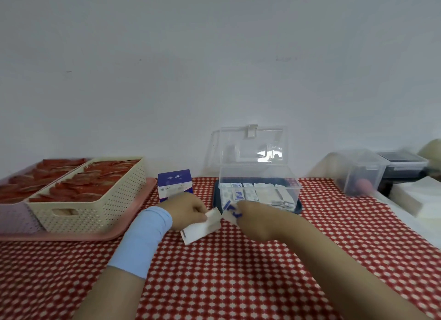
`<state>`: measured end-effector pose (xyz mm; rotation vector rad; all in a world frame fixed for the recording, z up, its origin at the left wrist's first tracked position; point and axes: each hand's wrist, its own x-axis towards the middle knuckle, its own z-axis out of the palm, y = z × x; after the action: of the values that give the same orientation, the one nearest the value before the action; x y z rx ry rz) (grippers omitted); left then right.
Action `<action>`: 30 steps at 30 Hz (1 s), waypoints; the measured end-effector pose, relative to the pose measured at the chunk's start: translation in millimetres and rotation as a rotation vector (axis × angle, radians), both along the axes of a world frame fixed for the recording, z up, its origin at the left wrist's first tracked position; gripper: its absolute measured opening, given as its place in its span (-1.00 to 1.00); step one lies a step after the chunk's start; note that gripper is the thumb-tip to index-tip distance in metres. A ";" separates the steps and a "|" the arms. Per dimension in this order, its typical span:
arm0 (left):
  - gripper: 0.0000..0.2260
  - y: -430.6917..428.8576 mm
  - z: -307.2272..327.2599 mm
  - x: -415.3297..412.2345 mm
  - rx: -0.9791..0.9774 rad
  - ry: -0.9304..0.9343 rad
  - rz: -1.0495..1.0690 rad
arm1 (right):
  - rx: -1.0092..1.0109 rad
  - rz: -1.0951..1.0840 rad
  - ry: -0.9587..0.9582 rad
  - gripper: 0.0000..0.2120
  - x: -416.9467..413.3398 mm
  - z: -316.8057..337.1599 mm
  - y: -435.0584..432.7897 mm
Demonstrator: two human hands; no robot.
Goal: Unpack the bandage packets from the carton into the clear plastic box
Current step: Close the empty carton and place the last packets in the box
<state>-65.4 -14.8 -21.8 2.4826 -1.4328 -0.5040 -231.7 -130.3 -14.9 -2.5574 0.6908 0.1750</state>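
Note:
A small white carton [200, 226] lies tilted on the red checked cloth, and my left hand [187, 208] grips its upper end. My right hand [253, 221] pinches a bunch of white-and-blue bandage packets [230, 211] at the carton's open end. Just behind them stands the clear plastic box [259, 188], its lid [248, 145] swung up. Several bandage packets lie in rows inside the box. A blue-and-white carton [175, 183] stands upright behind my left hand.
A dark tray [216, 200] sits under the clear box. A cream perforated basket [88, 198] of red packets rests on a pink tray [71, 235] at left. More clear containers [362, 174] and white pads [415, 195] are at right. The wall rises behind the table.

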 end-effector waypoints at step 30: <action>-0.93 -34.5 27.5 -49.1 -0.973 0.635 0.176 | 0.675 -0.271 -0.868 -0.78 -5.1 33.9 -13.7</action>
<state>-114.6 -49.3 5.7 1.4601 -0.8671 -0.3707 -236.7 -144.0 19.0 -1.6264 0.4922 -0.6468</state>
